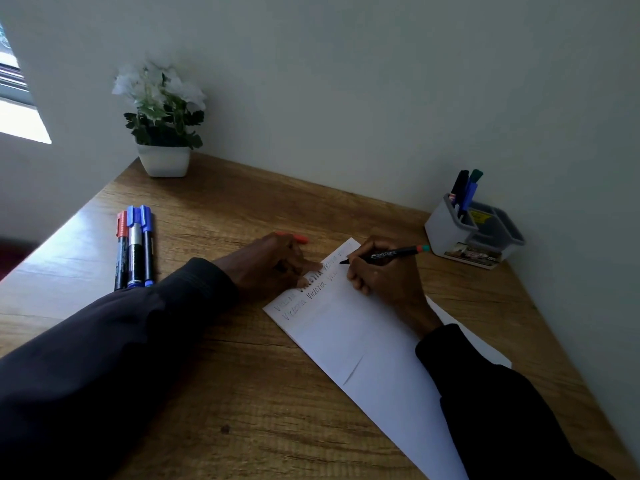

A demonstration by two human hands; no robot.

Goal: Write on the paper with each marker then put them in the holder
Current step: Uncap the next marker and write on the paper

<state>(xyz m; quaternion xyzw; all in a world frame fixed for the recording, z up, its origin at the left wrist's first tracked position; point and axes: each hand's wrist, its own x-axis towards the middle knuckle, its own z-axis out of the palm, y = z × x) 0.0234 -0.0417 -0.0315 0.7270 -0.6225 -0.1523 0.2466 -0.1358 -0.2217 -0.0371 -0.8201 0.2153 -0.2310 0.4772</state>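
Worktop (225, 216): wood, closed off by the wall (381, 98) along the back and right. Its free left edge runs from the plant pot (164, 162) in the upper left down to the left border.

Open room: bare wood between the forearms at lower centre, a strip between the paper's far corner and the holder, and a band along the back wall.

Paper (363, 341): white sheet lying aslant from frame centre to the lower right. Rows of handwriting sit near its upper end.

Holder (441, 230): white and grey with several compartments, right of centre close to the wall. Standing markers (465, 192) with black, blue and green caps fill its left compartment.

Three markers (134, 251): lying side by side and touching, left of centre, well apart from the paper.

Right hand (381, 275): rests on the sheet, fingers pinching the black marker (394, 253), tip down on the paper, teal end pointing toward the holder.

Left hand (273, 261): palm down, fingertips pressing the sheet's upper left edge. An orange piece (299, 238) shows beyond the knuckles. Cap or marker, gripped or not: cannot tell.

The hands lie near each other without touching. Both sleeves are dark.
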